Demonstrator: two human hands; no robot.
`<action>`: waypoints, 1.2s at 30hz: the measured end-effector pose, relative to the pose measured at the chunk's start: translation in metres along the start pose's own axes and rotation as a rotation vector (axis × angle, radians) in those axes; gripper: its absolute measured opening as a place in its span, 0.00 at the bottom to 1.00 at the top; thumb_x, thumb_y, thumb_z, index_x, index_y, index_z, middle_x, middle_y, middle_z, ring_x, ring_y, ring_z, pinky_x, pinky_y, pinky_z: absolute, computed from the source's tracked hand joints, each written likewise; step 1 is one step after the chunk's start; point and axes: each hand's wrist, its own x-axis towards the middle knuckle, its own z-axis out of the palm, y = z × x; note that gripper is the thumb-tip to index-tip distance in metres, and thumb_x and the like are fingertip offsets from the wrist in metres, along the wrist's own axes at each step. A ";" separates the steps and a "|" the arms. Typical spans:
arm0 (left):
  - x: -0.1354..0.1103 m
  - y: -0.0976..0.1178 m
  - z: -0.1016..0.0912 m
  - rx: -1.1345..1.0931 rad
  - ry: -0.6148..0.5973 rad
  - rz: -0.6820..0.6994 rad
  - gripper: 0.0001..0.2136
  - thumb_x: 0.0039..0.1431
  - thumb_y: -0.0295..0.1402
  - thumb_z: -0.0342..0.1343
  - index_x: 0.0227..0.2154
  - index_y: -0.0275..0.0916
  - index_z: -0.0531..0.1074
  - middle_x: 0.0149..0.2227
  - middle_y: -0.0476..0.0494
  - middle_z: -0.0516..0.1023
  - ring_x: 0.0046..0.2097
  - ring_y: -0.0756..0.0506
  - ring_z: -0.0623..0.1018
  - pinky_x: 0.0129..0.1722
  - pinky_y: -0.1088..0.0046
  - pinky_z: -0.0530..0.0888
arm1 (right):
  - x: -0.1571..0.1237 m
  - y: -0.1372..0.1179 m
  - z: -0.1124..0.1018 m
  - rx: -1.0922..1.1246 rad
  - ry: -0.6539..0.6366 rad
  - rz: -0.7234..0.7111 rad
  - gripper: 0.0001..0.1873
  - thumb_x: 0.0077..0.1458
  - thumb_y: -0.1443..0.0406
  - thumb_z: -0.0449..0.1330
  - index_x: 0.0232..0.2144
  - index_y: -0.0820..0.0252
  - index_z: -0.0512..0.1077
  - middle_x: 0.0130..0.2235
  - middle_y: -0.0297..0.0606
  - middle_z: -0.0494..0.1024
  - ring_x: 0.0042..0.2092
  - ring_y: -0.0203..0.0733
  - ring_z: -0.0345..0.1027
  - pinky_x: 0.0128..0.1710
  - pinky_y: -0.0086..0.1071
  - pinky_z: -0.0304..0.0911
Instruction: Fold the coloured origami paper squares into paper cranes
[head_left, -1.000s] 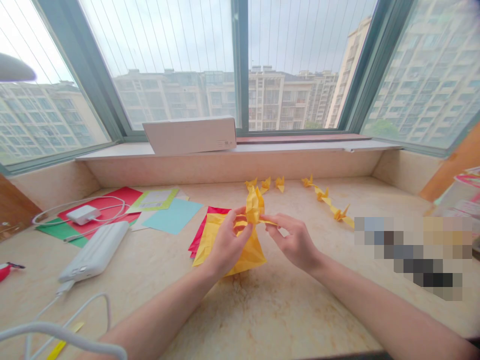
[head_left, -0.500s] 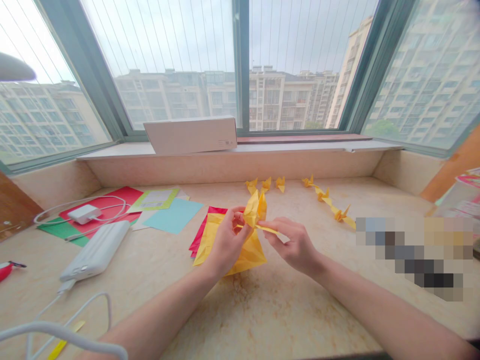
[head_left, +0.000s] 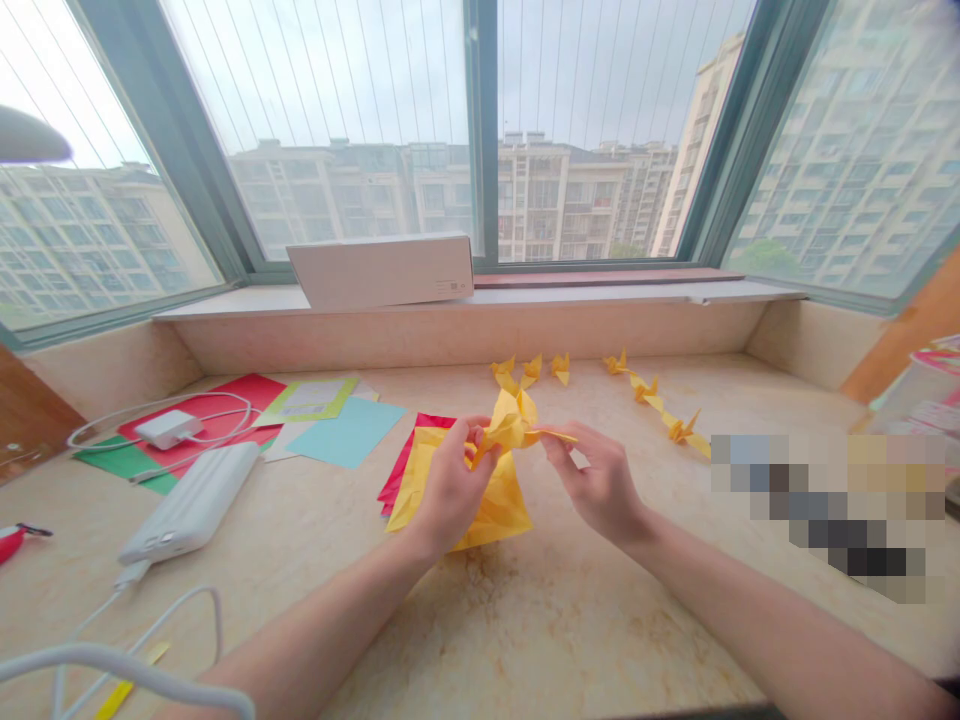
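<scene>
Watching a yellow origami crane point(head_left: 514, 420) mid-frame
I'm seeing the left hand point(head_left: 457, 482) and right hand point(head_left: 600, 480) pinching its opposite sides.

From below, the left forearm point(head_left: 330, 630) slants up to the right and the right forearm point(head_left: 750, 612) up to the left, 2 bare arms. The left hand point(head_left: 452, 492) and right hand point(head_left: 604, 485) face each other, near but apart, fingers point(head_left: 463, 432) curled, each pinching thumb against fingertips
</scene>
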 end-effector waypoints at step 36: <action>-0.002 -0.001 -0.002 -0.031 -0.043 0.148 0.05 0.61 0.36 0.56 0.36 0.41 0.71 0.39 0.47 0.78 0.44 0.45 0.76 0.47 0.66 0.70 | 0.005 0.006 0.002 0.131 -0.058 0.247 0.16 0.59 0.53 0.60 0.43 0.58 0.72 0.33 0.38 0.81 0.35 0.43 0.75 0.38 0.35 0.70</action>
